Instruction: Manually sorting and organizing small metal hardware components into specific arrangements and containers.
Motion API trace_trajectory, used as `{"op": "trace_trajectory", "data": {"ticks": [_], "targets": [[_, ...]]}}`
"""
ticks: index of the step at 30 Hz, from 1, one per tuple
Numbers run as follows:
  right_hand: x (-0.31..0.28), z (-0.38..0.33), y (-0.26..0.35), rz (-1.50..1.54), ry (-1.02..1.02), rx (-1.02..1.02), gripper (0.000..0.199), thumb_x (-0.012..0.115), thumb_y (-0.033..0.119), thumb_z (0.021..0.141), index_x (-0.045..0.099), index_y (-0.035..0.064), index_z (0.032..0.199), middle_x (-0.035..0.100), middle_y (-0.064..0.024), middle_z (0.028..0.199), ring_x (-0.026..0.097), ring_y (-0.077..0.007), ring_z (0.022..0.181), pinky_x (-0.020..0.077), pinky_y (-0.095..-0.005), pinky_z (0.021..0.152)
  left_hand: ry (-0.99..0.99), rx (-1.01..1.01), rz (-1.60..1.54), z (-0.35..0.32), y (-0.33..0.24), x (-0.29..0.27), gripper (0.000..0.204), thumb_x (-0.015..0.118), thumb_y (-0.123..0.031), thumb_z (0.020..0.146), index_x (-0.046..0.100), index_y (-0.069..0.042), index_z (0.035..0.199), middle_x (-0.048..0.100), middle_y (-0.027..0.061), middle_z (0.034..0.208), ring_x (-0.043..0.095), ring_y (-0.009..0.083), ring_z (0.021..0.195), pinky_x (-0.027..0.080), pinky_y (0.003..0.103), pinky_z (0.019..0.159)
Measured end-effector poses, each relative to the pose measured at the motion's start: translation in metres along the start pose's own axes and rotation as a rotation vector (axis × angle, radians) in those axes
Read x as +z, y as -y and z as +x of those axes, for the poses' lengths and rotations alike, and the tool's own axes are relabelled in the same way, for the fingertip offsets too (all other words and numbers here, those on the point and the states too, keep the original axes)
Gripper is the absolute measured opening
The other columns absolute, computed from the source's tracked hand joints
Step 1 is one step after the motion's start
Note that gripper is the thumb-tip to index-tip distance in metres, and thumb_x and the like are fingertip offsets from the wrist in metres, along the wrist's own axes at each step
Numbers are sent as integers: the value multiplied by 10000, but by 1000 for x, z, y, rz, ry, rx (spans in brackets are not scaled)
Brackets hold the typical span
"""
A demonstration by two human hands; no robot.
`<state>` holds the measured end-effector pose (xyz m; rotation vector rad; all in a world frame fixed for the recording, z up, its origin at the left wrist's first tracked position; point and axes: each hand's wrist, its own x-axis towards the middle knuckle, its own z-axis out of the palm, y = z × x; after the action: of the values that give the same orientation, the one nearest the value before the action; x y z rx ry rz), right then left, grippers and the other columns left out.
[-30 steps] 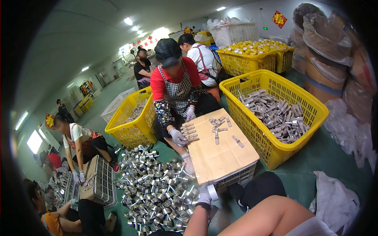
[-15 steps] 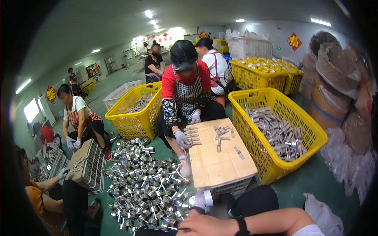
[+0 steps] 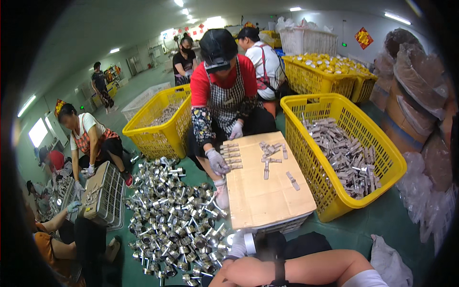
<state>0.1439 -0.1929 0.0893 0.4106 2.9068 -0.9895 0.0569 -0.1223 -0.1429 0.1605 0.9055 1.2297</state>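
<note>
Left hand (image 3: 237, 246) fingers hidden; right hand cut off below frame

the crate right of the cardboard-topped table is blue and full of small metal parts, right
Not quite: the crate is yellow, not blue, as the head view shows. It does stand right of the cardboard-topped table and holds small metal parts.

Yellow crate (image 3: 388, 158) — silver metal parts (image 3: 177, 215) — green floor (image 3: 377, 225).

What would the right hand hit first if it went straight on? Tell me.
Probably the pile of shiny metal parts on the floor; the gloved right hand points left toward it, depth unclear.
</note>
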Motion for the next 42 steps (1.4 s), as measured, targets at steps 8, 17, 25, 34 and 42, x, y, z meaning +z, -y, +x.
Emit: {"op": "trace_trajectory", "data": {"ticks": [8,17,25,34,42], "targets": [[-20,15,8,6,17,-144,225,488,186,732,661,42,744,634,-177,773,625,-318,729,493,-399,635,-37,14,5,-6,-10,8,124,564,-70,716,602,19,793,619,121,747,590,231,601,500,294,586],[5,60,-20,3,72,-125,146,617,51,607,634,-40,720,632,-172,757,635,-314,711,502,-399,539,-69,-9,146,-18,-16,20,117,550,-69,738,602,18,797,619,106,775,586,198,663,489,282,630],[17,76,-24,9,94,-47,133,651,36,569,638,-32,682,626,-168,702,634,-293,671,483,-400,498,-66,18,243,-20,-12,16,116,532,-71,764,602,17,798,619,92,805,583,166,737,479,272,685],[30,70,-14,-83,56,-16,145,621,33,615,645,-37,740,642,-166,781,637,-329,740,508,-400,559,-73,-83,155,-12,-13,8,143,591,-174,718,618,-36,747,603,46,665,546,143,505,449,251,471],[48,73,-14,-78,-18,17,138,611,49,624,646,-27,735,640,-169,772,638,-322,741,505,-408,553,25,-4,126,-10,-18,6,128,512,-31,746,591,65,780,616,130,821,588,204,746,481,296,718]]}}
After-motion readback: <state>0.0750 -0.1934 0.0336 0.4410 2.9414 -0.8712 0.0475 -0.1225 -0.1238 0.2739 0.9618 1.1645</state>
